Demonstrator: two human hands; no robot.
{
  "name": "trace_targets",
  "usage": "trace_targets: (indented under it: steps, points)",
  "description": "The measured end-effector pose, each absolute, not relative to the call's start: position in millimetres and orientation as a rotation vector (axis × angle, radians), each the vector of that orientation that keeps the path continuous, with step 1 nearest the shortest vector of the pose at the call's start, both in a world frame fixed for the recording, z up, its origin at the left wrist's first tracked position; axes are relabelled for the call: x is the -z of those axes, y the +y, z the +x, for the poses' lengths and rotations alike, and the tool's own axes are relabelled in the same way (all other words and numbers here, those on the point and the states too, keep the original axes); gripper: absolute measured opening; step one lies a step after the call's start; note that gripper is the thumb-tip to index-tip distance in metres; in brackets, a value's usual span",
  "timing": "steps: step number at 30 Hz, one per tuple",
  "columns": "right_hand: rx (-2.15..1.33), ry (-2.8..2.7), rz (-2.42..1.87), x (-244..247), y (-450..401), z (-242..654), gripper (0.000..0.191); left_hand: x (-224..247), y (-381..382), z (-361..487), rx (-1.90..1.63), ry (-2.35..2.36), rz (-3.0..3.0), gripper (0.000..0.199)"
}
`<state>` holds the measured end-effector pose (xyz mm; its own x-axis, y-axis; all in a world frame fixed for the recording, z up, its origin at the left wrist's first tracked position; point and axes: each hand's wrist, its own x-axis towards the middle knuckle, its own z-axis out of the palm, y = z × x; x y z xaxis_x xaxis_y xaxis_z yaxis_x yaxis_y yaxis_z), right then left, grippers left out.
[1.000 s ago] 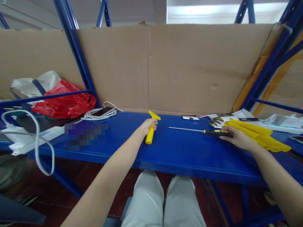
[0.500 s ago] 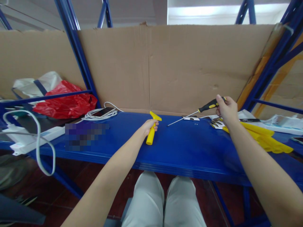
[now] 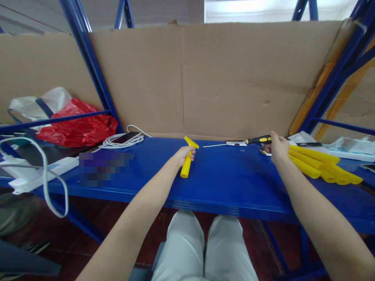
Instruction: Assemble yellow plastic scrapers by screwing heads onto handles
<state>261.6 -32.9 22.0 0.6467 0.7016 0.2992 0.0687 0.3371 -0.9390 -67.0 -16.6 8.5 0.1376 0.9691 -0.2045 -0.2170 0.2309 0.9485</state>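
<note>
My left hand point(image 3: 185, 156) is closed round a yellow T-shaped plastic handle point(image 3: 185, 170), its angled head at the top and its round grip pointing toward me. In my right hand point(image 3: 278, 146) is a long screwdriver point(image 3: 259, 139) with a black and yellow handle, held nearly level. Its thin shaft points left, and the tip sits just right of the yellow head; whether they touch I cannot tell. Beside my right wrist lies a pile of several more yellow handles point(image 3: 325, 166). A tiny metal piece point(image 3: 242, 150) rests on the blue shelf point(image 3: 222, 179) under the shaft.
Cardboard point(image 3: 228, 82) stands behind the shelf. To the left are a red plastic bag point(image 3: 80, 125), a phone with a coiled white cable point(image 3: 121, 144) and a white power strip point(image 3: 55, 169). Another white power strip point(image 3: 351, 154) lies at the right. Blue uprights point(image 3: 93, 66) flank the shelf.
My right hand has lowered and moved slightly left, levelling the screwdriver and bringing its tip close to the yellow head. My left hand keeps its hold in nearly the same place.
</note>
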Motion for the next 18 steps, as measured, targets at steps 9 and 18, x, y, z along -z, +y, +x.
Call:
trace_targets:
  steps: [9, 18]
  points:
    - [-0.478, -0.805, -1.133, -27, -37, 245, 0.039, -12, -21, -67, -1.018, 1.041, 0.931, 0.02]
    - [-0.464, -0.809, -1.123, -25, -36, 249, 0.037, -12, -19, -67, -1.02, 1.036, 0.907, 0.022]
